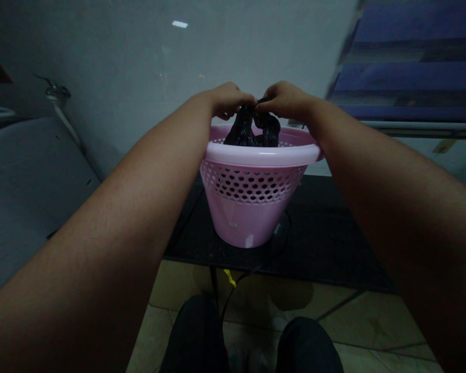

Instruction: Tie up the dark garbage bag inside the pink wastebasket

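A pink plastic basket [252, 212] with a band of holes below its rim stands upright on a black table [326, 233]. Out of its opening rises a black plastic bag [244, 129], its lower part hidden behind the rim. Above the basket, my left hand [231, 98] pinches the top of the bag from the left. My right hand [285, 99] grips it from the right, fingertips almost meeting those of the left. The bag hangs loosely gathered beneath both hands.
Behind the table is a pale wall [140, 57]. To the left are a grey appliance [27, 171] and a tap [56, 90]. Purple panels [404, 85] fill the upper right. A cable with a yellow tag [230, 278] hangs below the table's front edge, near my knees.
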`<action>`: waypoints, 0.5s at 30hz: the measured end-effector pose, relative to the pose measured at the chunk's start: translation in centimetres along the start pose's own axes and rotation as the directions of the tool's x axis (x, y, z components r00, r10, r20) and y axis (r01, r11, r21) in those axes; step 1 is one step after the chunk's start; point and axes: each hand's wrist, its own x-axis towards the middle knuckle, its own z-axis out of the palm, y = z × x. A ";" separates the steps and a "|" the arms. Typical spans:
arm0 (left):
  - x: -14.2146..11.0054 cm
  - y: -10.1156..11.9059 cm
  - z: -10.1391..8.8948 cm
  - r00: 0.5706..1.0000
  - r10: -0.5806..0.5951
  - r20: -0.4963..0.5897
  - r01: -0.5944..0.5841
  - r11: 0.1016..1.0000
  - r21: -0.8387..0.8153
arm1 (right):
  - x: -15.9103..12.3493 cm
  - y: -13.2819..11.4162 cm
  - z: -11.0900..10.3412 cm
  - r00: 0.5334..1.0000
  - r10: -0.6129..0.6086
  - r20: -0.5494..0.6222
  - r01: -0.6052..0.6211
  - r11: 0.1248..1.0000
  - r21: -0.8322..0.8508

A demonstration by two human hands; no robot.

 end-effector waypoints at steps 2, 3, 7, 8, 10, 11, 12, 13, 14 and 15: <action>0.1 -0.1 0.0 1.000 0.023 0.005 -0.023 1.000 0.010 | 0.1 0.0 0.0 1.000 0.000 -0.018 0.000 1.000 -0.020; 0.1 -0.1 0.0 0.999 0.035 0.005 -0.035 0.999 0.019 | 0.1 0.0 0.1 1.000 0.000 -0.024 0.000 1.000 -0.028; 0.2 -0.3 -0.1 0.998 0.057 -0.004 -0.057 0.997 0.047 | 0.3 0.2 0.1 1.000 -0.018 -0.016 0.018 1.000 0.013; 0.1 -0.3 -0.1 0.998 0.059 0.001 -0.059 0.997 0.049 | 0.3 0.3 0.1 1.000 -0.023 -0.017 0.024 0.999 0.023; 0.1 -0.3 -0.1 0.998 0.067 0.005 -0.067 0.997 0.049 | 0.4 0.4 0.1 0.999 -0.043 -0.014 0.043 0.998 0.037; 0.1 -0.3 -0.1 0.997 0.071 0.003 -0.071 0.996 0.052 | 0.4 0.4 0.1 0.998 -0.054 -0.013 0.055 0.998 0.036; 0.1 -0.3 0.0 0.997 0.075 0.003 -0.075 0.996 0.057 | 0.4 0.4 0.0 0.998 -0.064 -0.017 0.064 0.998 0.028; 0.1 -0.3 0.0 0.997 0.076 0.002 -0.076 0.995 0.065 | 0.4 0.4 0.0 0.997 -0.068 -0.026 0.069 0.998 0.012; 0.1 -0.3 0.0 0.997 0.076 0.000 -0.076 0.994 0.072 | 0.3 0.2 0.0 0.997 -0.066 -0.042 0.066 0.998 -0.015; 0.2 -0.3 0.0 0.997 0.076 -0.002 -0.075 0.994 0.077 | 0.3 0.1 -0.1 0.996 -0.061 -0.059 0.058 0.997 -0.046</action>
